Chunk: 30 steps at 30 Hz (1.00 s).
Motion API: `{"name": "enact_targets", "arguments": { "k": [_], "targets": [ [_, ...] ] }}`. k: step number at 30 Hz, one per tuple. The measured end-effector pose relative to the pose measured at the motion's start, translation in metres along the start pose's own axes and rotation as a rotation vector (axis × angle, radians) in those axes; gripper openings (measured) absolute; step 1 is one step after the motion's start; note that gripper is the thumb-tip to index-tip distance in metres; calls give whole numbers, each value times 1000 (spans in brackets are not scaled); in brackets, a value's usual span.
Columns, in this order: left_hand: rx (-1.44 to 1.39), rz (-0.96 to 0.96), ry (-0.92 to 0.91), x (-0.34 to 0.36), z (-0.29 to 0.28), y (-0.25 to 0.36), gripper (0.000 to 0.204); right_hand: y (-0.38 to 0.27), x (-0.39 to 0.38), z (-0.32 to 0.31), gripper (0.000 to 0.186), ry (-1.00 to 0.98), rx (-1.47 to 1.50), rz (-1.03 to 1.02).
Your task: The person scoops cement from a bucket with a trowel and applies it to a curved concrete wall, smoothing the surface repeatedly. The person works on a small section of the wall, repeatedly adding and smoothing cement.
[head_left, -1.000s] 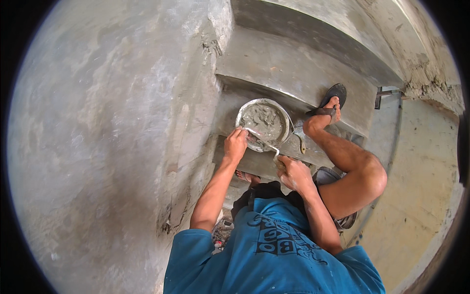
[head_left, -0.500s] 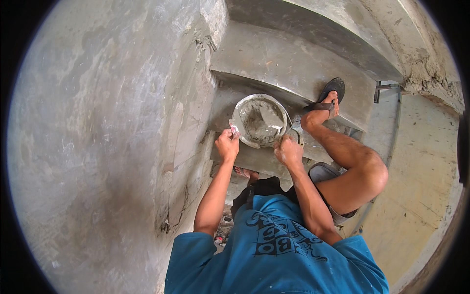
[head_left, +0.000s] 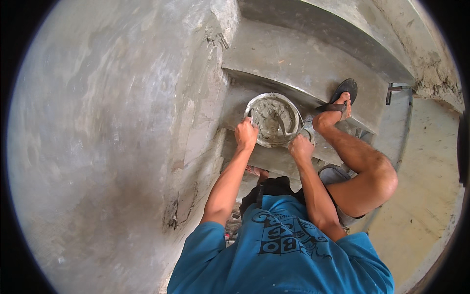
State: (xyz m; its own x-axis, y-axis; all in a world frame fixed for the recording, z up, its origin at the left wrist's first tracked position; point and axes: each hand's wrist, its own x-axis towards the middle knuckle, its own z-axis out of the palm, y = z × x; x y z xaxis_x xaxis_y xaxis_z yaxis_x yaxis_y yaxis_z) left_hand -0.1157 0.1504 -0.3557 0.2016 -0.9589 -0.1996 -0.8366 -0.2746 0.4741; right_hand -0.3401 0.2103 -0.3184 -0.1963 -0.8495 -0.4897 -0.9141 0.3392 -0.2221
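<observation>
A round bucket (head_left: 253,138) of wet grey mortar (head_left: 271,115) sits on a step in front of me. At its left rim my left hand (head_left: 246,134) is closed around a small hand tool (head_left: 250,113); only a dark bit of it shows, and its kind is unclear. My right hand (head_left: 301,148) is a closed fist low on the bucket's right side, where the thin wire handle (head_left: 302,123) comes down. It appears to hold this handle, though the fingers hide the grip. A curved groove or edge marks the mortar's surface.
Concrete steps (head_left: 303,54) rise beyond the bucket. A smooth grey plastered wall (head_left: 107,122) stands at left, with a rough edge beside the steps. My sandalled foot (head_left: 342,100) rests on a step at right, the knee bent outward. A yellowish surface (head_left: 428,181) lies farther right.
The view has shifted, so the bucket and both hands appear farther right. My left hand has turned, and its tool's reddish-white end no longer shows. The flat pale patch in the mortar is gone.
</observation>
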Motion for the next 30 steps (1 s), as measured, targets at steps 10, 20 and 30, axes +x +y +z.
{"name": "enact_targets", "arguments": {
  "k": [10,20,30],
  "targets": [
    [-146,-21,-57,40,19,-2,22,-28,21,28,33,-105,176,38],
    [-269,16,-204,45,21,-9,23,-25,23,34,44,-136,346,-2],
    [-239,-35,-207,41,15,-47,30,-15,-6,67,41,-74,734,34]
  ]
}}
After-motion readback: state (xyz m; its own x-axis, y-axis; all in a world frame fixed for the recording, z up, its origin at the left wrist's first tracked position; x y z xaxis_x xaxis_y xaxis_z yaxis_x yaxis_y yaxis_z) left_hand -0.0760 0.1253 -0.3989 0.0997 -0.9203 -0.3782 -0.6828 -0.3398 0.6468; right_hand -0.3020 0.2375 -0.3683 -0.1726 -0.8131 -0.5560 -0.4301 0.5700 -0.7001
